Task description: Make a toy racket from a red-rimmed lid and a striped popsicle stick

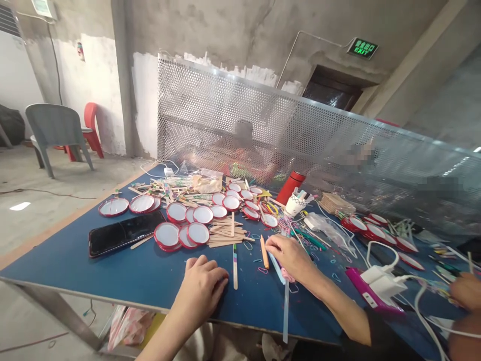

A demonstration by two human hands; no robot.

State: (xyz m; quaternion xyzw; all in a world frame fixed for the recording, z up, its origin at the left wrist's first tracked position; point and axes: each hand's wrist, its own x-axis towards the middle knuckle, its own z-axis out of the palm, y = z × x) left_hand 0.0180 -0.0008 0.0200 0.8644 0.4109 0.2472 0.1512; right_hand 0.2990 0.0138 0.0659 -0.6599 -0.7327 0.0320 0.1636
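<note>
My left hand (201, 288) rests on the blue table (124, 273) near its front edge, fingers curled under in a loose fist with nothing visible in it. A multicoloured craft stick (235, 265) lies just right of it. My right hand (287, 255) lies further right, fingers bent and pinched over small things on the table; what it grips is hidden. An orange stick (264, 258) lies by its fingertips, and a pale blue stick (285, 306) runs under the wrist toward the table edge. Small coloured rubber bands (262, 269) are scattered around.
Several red-rimmed round mirrors (176, 228) and a pile of wooden sticks (225, 233) lie ahead; a black phone (124, 233) at left. A red bottle (290, 186), white cup (295, 204), white charger (383, 281) and cables at right. Another person's hand (466, 291) at far right. Perforated metal screen (263, 125) behind.
</note>
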